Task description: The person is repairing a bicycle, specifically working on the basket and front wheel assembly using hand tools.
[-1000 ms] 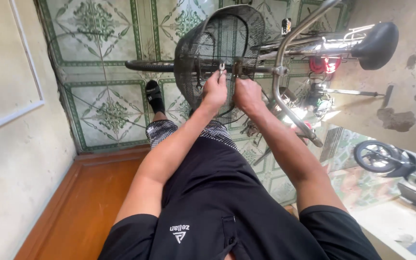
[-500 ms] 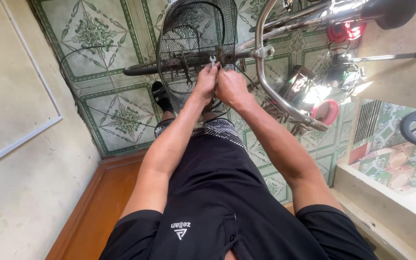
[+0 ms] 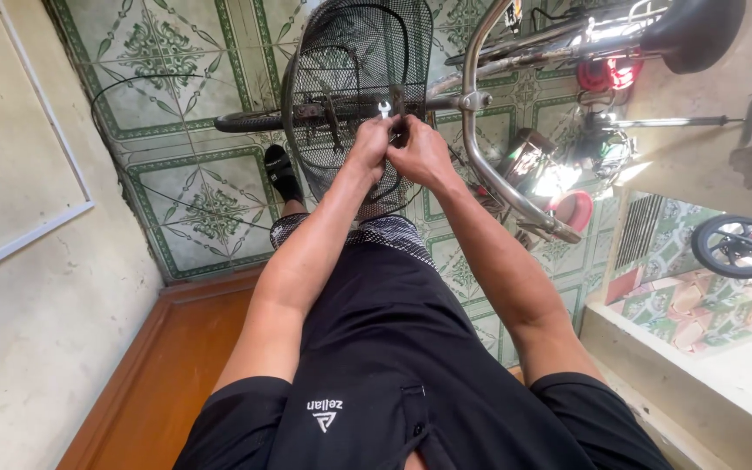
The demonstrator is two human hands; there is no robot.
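Both my arms reach out to a bicycle's black wire basket point(image 3: 341, 52). My left hand point(image 3: 369, 146) is closed around a small silver wrench point(image 3: 384, 109), whose open end sticks out above my fingers. My right hand point(image 3: 424, 155) touches the left one and pinches a dark bracket point(image 3: 399, 97) where the basket meets the silver bicycle frame point(image 3: 472, 148). Whatever lies under my fingers is hidden.
The black front tyre point(image 3: 250, 122) lies behind the basket, over green patterned floor tiles point(image 3: 193, 209). A black saddle point(image 3: 694, 30) and a red rear light point(image 3: 607, 74) are at the top right. A beige wall point(image 3: 19, 287) runs along the left, with another wheel point(image 3: 741, 248) at the right.
The view has shifted, so the basket and my hands sit a little higher and more central. My hands have stayed together on the same spot at the basket.
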